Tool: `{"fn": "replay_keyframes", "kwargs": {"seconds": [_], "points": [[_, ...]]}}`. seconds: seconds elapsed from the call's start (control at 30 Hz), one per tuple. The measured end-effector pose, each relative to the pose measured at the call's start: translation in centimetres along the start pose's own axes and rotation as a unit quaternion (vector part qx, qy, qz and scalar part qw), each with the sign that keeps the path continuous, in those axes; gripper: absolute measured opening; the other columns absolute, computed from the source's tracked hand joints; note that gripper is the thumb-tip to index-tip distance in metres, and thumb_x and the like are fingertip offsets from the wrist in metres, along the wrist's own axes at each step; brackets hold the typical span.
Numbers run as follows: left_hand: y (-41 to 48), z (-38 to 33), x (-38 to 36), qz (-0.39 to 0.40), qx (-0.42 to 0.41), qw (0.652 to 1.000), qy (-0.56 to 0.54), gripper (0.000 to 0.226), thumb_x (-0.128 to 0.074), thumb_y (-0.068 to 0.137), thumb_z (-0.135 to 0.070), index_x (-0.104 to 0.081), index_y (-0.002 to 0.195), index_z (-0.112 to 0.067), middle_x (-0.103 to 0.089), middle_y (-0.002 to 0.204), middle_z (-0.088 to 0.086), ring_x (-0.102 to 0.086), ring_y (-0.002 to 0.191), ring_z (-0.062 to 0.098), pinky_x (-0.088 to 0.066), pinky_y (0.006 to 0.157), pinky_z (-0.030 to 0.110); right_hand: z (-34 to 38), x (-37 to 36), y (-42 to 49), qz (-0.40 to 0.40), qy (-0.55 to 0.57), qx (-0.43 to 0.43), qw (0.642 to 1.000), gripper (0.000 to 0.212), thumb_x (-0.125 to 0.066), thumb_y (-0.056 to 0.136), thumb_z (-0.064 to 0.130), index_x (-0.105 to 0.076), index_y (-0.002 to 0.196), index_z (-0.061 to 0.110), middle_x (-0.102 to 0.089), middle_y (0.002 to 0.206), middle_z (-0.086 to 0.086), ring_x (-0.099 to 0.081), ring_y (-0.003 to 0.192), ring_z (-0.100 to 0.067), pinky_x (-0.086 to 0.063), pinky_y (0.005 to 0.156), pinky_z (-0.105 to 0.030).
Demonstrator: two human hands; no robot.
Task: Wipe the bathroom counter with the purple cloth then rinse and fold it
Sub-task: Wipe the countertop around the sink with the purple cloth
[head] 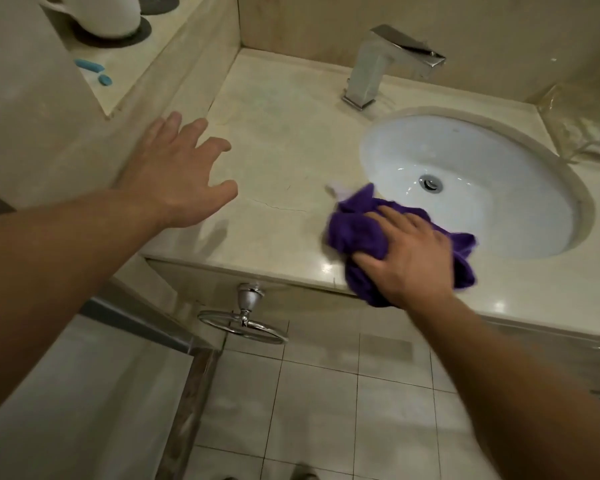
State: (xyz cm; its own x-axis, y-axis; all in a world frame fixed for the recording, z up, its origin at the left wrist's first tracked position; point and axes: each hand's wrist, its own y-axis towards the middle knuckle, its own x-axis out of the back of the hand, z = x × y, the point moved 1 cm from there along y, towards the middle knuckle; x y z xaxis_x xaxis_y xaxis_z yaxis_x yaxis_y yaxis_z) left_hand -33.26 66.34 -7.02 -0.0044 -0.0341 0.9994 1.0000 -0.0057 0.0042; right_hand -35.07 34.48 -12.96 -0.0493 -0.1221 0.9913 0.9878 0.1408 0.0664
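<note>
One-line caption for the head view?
Right hand presses the purple cloth on the counter beside the sink; left hand hovers open.

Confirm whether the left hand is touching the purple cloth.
No, the left hand is spread open over the counter, well apart from the purple cloth, which the right hand presses.
</note>
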Motion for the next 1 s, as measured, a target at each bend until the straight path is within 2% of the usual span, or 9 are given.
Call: {"fn": "replay_keyframes", "kwargs": {"seconds": [0.1,0.27,0.43,0.57,0.7,0.83,1.0], "points": [[-0.9,-0.1,-0.2,0.023,0.01,0.999,-0.028,0.078,-0.029,0.081,-0.064,-0.03,0.151,-0.031,-0.018,0.164,0.009,-0.008,0.151,0.033,-0.006,0.122,0.044,-3.1,0.5,-1.0,-0.013,0.006,-0.041,0.999,0.072,-0.036,0.074,0.071,-0.049,0.138,0.041,-0.05,0.149,0.012,-0.047,0.133,-0.025,-0.037,0.104,-0.05],[-2.1,0.3,-0.4,0.044,0.02,0.997,-0.061,0.082,-0.029,0.077,-0.064,-0.028,0.152,-0.032,-0.018,0.164,0.007,-0.008,0.151,0.03,-0.006,0.122,0.041,-0.2,0.5,-0.7,0.002,0.003,-0.055,0.998,0.077,-0.03,0.074,0.074,-0.046,0.142,0.041,-0.049,0.15,0.011,-0.043,0.136,-0.027,-0.034,0.108,-0.053],[-2.4,0.2,-0.1,0.034,0.027,0.995,-0.089,0.079,-0.033,0.078,-0.063,-0.028,0.152,-0.033,-0.018,0.164,0.007,-0.007,0.151,0.03,-0.006,0.123,0.041,9.5,-0.5,0.7,0.042,0.01,0.047,0.998,0.088,-0.022,0.069,0.079,-0.039,0.148,0.042,-0.037,0.159,0.01,-0.032,0.145,-0.029,-0.026,0.112,-0.053],[-2.5,0.4,-0.1,0.018,0.024,0.994,-0.101,0.065,-0.041,0.091,-0.056,-0.031,0.151,-0.031,-0.021,0.163,0.01,-0.01,0.151,0.03,-0.007,0.122,0.04,17.9,-1.5,1.1,0.074,0.039,0.129,0.988,0.078,-0.046,0.081,0.074,-0.036,0.15,0.038,-0.037,0.159,0.007,-0.025,0.148,-0.03,-0.018,0.116,-0.058],[-2.7,0.5,-0.4,0.051,0.021,0.993,-0.108,0.061,-0.032,0.096,-0.058,-0.027,0.152,-0.035,-0.012,0.165,0.009,-0.002,0.152,0.028,-0.002,0.123,0.04,23.7,-1.8,0.5,0.083,0.097,0.164,0.978,0.078,-0.053,0.083,0.067,-0.037,0.149,0.029,-0.048,0.149,-0.002,-0.035,0.141,-0.03,-0.013,0.121,-0.057],[-2.6,1.0,-0.2,0.051,0.02,0.992,-0.111,0.059,-0.029,0.098,-0.056,-0.027,0.153,-0.035,-0.01,0.166,0.008,0.001,0.153,0.025,0.001,0.122,0.038,24.5,-1.7,1.0,0.058,0.103,0.188,0.975,0.077,-0.054,0.083,0.067,-0.041,0.147,0.027,-0.051,0.146,-0.003,-0.041,0.135,-0.029,-0.02,0.119,-0.057],[-3.1,1.1,-0.1,0.059,0.018,0.991,-0.116,0.058,-0.026,0.099,-0.054,-0.026,0.154,-0.033,-0.007,0.166,0.008,0.004,0.153,0.023,0.003,0.122,0.036,20.5,-2.2,1.6,0.063,0.063,0.214,0.973,0.077,-0.046,0.08,0.076,-0.048,0.144,0.034,-0.052,0.148,0.006,-0.04,0.14,-0.027,-0.025,0.114,-0.056]]}}
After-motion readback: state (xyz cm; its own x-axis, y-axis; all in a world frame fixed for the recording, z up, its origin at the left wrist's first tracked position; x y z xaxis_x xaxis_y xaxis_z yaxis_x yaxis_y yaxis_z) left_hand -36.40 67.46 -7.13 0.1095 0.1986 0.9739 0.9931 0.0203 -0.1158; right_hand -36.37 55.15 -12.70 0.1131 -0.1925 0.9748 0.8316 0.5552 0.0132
